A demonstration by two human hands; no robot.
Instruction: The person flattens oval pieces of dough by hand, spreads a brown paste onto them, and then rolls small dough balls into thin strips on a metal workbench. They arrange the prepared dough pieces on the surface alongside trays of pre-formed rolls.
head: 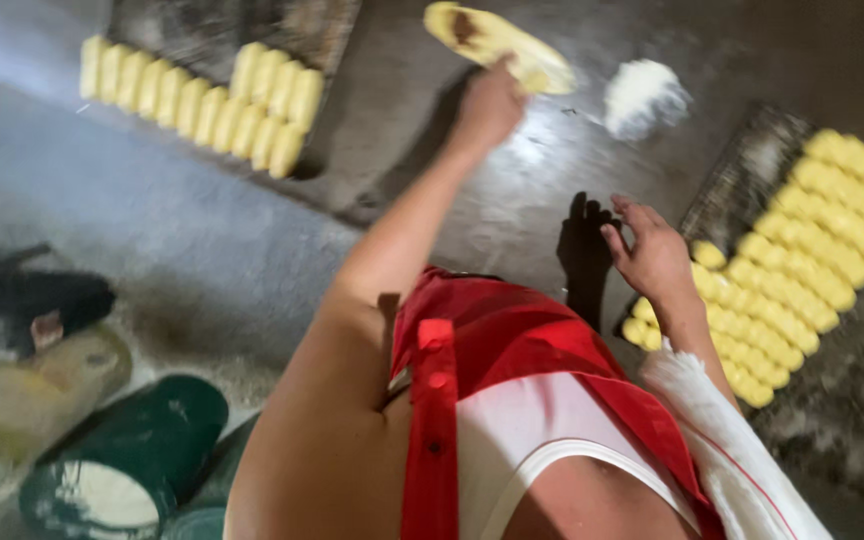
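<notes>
Red apron [512, 340] and bare arms fill the lower centre, and beyond them the left hand [489, 103] is pressed, fingers curled, onto a flattened dough piece [497, 38] at upper centre, beside a flour heap [642, 95]. Many shaped rolls [812, 240] are already laid in rows on the right tray [742, 170], over which the right hand [652, 250] is held open and empty. More rolls [202, 100] are lined up at upper left, so only this one piece appears left unshaped.

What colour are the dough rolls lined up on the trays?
Pale yellow dough rolls on dark trays, seen in the head view.
</notes>
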